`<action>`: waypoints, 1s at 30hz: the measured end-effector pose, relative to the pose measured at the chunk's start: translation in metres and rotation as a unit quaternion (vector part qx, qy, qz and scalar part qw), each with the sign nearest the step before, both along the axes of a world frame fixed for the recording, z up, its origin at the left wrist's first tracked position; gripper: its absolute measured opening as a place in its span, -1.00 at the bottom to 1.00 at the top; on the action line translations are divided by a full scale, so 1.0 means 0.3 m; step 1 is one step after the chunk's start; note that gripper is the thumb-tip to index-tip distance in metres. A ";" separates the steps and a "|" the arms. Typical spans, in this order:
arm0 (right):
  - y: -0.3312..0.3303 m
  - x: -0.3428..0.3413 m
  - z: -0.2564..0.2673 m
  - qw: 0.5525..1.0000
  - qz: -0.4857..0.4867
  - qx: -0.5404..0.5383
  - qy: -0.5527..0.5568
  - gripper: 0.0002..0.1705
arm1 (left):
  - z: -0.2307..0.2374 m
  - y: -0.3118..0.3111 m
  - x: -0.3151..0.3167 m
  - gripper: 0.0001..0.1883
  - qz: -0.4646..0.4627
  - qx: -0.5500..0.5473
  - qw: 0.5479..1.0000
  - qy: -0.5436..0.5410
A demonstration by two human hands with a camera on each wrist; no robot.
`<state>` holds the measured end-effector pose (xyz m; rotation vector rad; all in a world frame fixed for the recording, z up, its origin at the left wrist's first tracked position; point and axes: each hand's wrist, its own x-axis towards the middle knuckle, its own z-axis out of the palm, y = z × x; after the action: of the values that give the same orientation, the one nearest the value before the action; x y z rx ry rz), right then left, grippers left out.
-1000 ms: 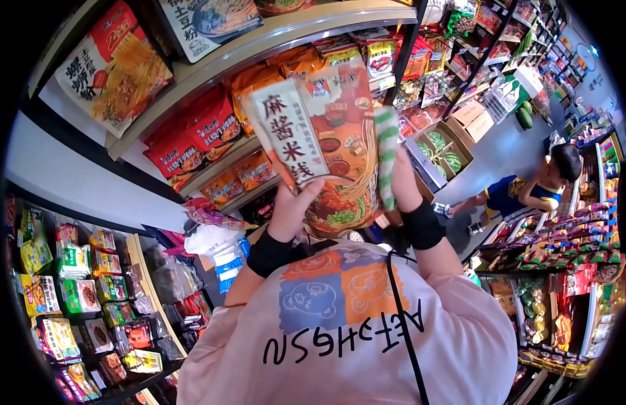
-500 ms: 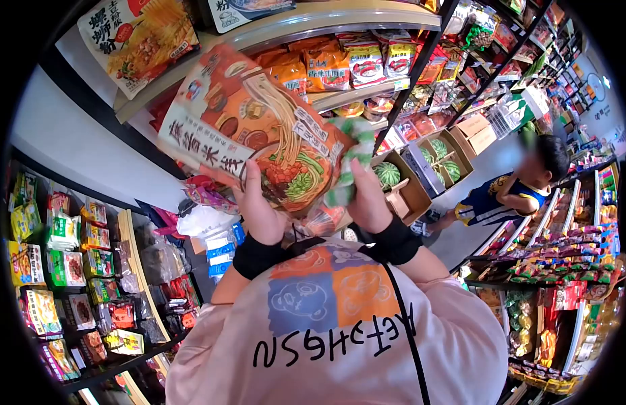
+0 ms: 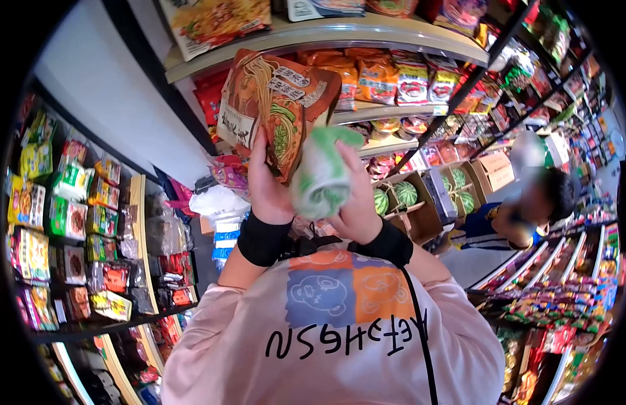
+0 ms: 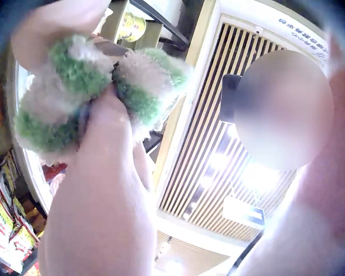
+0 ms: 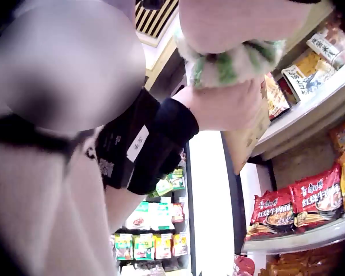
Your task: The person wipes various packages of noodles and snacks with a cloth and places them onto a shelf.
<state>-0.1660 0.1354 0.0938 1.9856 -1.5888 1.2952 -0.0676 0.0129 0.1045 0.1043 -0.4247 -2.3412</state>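
Observation:
In the head view my left hand (image 3: 267,185) grips a red-brown bag of rice noodles (image 3: 282,101) by its lower edge. The bag is tilted, its picture of noodles facing up. Beside it my right hand (image 3: 357,202) holds a fuzzy green-and-white striped cloth (image 3: 323,179), bunched into a roll close to the left hand. The left wrist view shows the fuzzy cloth (image 4: 141,92) bunched around fingers. From the right wrist, the cloth (image 5: 224,66) lies between the two hands, and the bag's pale side (image 5: 247,141) shows below the left hand.
Ahead is a shelf (image 3: 313,34) with orange noodle packets (image 3: 377,77) under it. Watermelons (image 3: 406,194) sit in cardboard boxes at the right. A person in a blue top (image 3: 495,226) is near the snack racks. Another packet rack (image 3: 70,243) stands at the left.
The noodle bag was turned and tipped away, moving left and then back toward the middle. The striped cloth came from the bag's right edge to in front of it, in the right hand.

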 end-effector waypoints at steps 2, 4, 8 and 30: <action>0.010 0.009 -0.001 0.998 0.024 0.016 0.063 -0.58 | -0.007 -0.029 0.017 -0.60 -0.027 -0.014 0.999 0.010; 0.029 0.002 -0.014 0.989 0.040 0.062 0.129 -0.62 | 0.000 -0.023 0.017 -0.60 0.015 -0.086 0.996 -0.023; 0.032 -0.046 -0.065 0.983 -0.087 0.005 0.159 -0.60 | 0.031 0.020 0.029 -0.60 -0.003 -0.026 0.999 -0.027; 0.087 -0.116 -0.095 0.930 0.164 0.261 -0.197 -0.57 | 0.049 -0.023 0.085 -0.63 0.153 -0.205 0.964 -0.077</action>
<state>-0.2008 0.1615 0.0653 2.5176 -2.0188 1.6045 -0.0421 0.0060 0.1193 0.1421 -0.8962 -1.9074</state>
